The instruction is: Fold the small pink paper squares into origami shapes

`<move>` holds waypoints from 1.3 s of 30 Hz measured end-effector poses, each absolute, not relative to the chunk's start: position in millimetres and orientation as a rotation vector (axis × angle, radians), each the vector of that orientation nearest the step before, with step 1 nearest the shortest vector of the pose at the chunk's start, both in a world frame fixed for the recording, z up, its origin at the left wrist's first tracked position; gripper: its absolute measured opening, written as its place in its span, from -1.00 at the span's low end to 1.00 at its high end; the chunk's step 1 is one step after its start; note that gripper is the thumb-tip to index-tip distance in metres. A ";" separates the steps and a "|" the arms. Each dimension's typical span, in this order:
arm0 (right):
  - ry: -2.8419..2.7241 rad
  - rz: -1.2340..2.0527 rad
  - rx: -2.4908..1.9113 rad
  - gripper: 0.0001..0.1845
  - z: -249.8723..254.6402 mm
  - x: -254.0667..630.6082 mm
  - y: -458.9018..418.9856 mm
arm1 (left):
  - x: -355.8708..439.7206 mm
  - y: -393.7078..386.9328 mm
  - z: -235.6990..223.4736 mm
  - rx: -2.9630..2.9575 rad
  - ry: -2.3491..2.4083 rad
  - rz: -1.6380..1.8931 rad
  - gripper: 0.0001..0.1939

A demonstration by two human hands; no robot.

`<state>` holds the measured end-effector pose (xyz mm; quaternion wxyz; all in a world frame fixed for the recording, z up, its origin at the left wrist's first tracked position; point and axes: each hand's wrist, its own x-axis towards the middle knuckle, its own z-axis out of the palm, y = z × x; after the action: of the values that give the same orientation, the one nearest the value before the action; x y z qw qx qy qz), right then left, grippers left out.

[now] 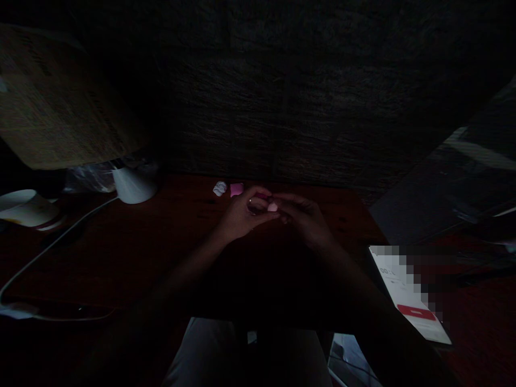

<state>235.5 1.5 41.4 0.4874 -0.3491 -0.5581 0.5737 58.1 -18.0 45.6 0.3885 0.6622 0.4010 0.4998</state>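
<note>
Above the dark wooden table, my left hand (238, 217) and my right hand (304, 215) meet fingertip to fingertip. The fingers of both are closed around a small pink piece (272, 206), partly hidden by them; in the dim light its material is unclear. The left thumb and forefinger curve into a ring. Just behind my left hand, a flat pink square (236, 189) lies on the table. Beside it, to the left, is a crumpled white lump (220, 188).
A white conical lamp base (134, 185) stands on the table (181, 226) at the left, its cable (60, 236) running forward. Near it are a white cup (24, 207) and a clear plastic bag (91, 177). A lit phone or tablet screen (411, 301) lies at the right. A block wall (258, 118) rises behind.
</note>
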 end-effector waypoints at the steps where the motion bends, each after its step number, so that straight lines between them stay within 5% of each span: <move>1: -1.348 1.396 -0.857 -0.74 41.4 235.9 1.9 | 58.3 -17.4 44.9 1.683 1.021 1.279 -0.66; 39: -1.441 1.218 -0.936 -0.64 45.0 235.7 -1.3 | 50.0 -10.4 45.5 1.542 0.990 1.225 -0.62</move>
<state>235.7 -1.3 45.0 0.4949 -0.3862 -0.5945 0.5025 50.0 -10.4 45.5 0.4517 0.6243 0.4007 0.4957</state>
